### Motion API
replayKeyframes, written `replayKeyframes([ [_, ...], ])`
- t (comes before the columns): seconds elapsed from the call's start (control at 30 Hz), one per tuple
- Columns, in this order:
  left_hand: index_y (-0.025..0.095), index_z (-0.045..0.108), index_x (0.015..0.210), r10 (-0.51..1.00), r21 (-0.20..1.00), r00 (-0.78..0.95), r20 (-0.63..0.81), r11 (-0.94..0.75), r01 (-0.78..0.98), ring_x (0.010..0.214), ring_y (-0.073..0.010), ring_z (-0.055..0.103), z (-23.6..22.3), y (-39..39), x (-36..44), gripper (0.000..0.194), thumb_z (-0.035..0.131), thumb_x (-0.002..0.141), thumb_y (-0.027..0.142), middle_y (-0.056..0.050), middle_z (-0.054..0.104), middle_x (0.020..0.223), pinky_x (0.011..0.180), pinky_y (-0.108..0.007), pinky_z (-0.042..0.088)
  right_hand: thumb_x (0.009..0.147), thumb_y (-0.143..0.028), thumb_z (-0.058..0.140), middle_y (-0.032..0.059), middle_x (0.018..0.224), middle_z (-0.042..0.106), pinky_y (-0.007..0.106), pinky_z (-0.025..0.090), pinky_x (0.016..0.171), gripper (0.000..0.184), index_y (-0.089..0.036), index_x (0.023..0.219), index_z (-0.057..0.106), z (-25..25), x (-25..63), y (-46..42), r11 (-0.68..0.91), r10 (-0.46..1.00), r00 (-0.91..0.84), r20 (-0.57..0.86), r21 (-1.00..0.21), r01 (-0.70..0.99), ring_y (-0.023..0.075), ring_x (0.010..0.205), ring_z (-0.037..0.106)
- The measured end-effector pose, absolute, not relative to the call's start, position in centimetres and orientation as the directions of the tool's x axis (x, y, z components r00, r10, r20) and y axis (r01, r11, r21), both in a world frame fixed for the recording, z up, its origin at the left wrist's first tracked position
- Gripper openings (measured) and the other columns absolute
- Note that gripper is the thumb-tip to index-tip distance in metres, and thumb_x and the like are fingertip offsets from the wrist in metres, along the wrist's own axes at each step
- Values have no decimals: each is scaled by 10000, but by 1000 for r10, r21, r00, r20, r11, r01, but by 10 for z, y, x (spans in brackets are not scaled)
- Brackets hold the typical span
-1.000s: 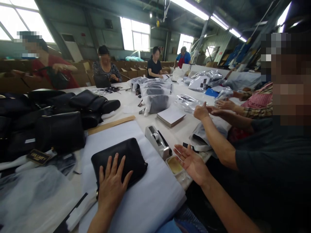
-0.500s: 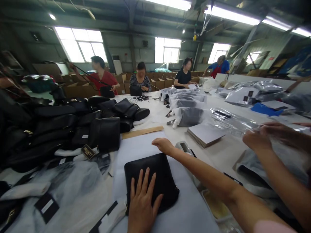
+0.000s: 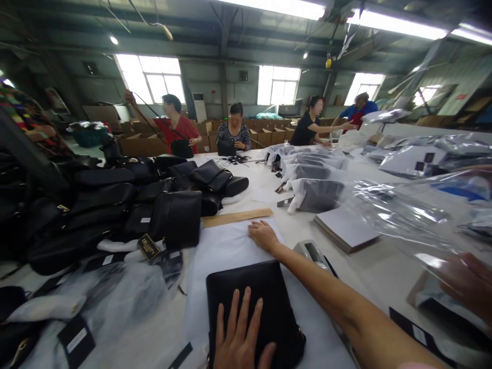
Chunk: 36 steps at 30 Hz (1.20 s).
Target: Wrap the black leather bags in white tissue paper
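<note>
A black handbag [image 3: 249, 279] lies flat on a stack of white translucent sheets or bags [image 3: 221, 241]. My left hand [image 3: 240, 333] rests palm down on the handbag, its fingers spread. Beyond the handbag's top edge, my right hand [image 3: 265, 237] reaches across from the right and touches the top sheet near its far end. The fingers of that hand are somewhat apart, with the thumb hidden. A brown cardboard strip [image 3: 236, 218] shows past the far end of the sheets.
Black handbags [image 3: 175, 218] are piled at left, beside loose plastic wrapping [image 3: 126, 297] and tags. At right are grey boards [image 3: 348, 230], wrapped handbags [image 3: 317, 195] and a co-worker's hand [image 3: 467, 282] with clear plastic [image 3: 403, 210]. Several people work across the table.
My right hand has lowered onto the sheet and its fingers have loosened. My left hand stays on the handbag. The view has shifted, and the co-worker's clear plastic has spread wider.
</note>
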<state>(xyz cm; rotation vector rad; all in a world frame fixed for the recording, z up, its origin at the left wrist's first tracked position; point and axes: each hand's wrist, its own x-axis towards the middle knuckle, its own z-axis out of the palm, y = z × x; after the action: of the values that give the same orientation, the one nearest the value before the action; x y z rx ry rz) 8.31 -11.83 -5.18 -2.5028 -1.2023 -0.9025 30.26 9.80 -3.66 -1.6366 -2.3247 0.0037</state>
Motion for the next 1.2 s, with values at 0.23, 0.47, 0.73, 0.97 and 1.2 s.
replayKeyframes([
  [0.23, 288, 400, 1470, 694, 61, 493, 525, -608, 791, 1415, -308, 352, -27, -130, 81, 649, 587, 851, 338, -49, 387, 1543, 1149, -518, 280, 938, -254, 570, 60, 1172, 709, 420, 348, 1082, 156, -229, 962, 722, 1, 301, 74, 382, 863, -259, 434, -224, 897, 210, 1125, 618],
  [0.47, 249, 328, 1497, 752, 209, 413, 514, -577, 789, 1366, -225, 443, 37, -73, 52, 575, 500, 948, 245, -93, 393, 1539, 1070, -383, 445, 959, -217, 527, 26, 1174, 712, 469, 265, 1165, 226, -270, 1083, 708, 38, 302, 1, 555, 677, -327, 660, -165, 816, 198, 1157, 614],
  [0.73, 220, 687, 1056, 619, -13, 668, 413, -729, 684, 1357, -308, 443, 97, 3, 53, 205, 656, 855, 194, -86, 570, 1396, 1168, -656, 46, 953, -209, 536, 26, 1279, 657, 492, 270, 1178, 287, -283, 1205, 651, 44, 303, -85, 572, 649, -293, 702, -196, 797, 212, 1240, 561],
  [0.97, 230, 694, 1002, 675, 69, 649, 350, -710, 701, 1032, -197, 666, 98, -16, 47, 228, 560, 857, 117, -36, 723, 1148, 1145, -483, 293, 935, -401, 551, 137, 1321, 550, 526, 440, 1059, 451, -230, 1351, 518, 3, 291, -171, 157, 760, 300, 577, -610, 777, 294, 1258, 505],
  [1.2, 231, 691, 1013, 753, 68, 550, 361, -609, 790, 878, -208, 677, 99, -23, 44, 174, 563, 913, 295, -55, 732, 1030, 732, -283, 483, 889, -491, 565, 157, 1294, 578, 467, 554, 879, 554, -212, 1362, 489, -11, 294, -201, 34, 840, 423, 340, -810, 585, 293, 1134, 596],
])
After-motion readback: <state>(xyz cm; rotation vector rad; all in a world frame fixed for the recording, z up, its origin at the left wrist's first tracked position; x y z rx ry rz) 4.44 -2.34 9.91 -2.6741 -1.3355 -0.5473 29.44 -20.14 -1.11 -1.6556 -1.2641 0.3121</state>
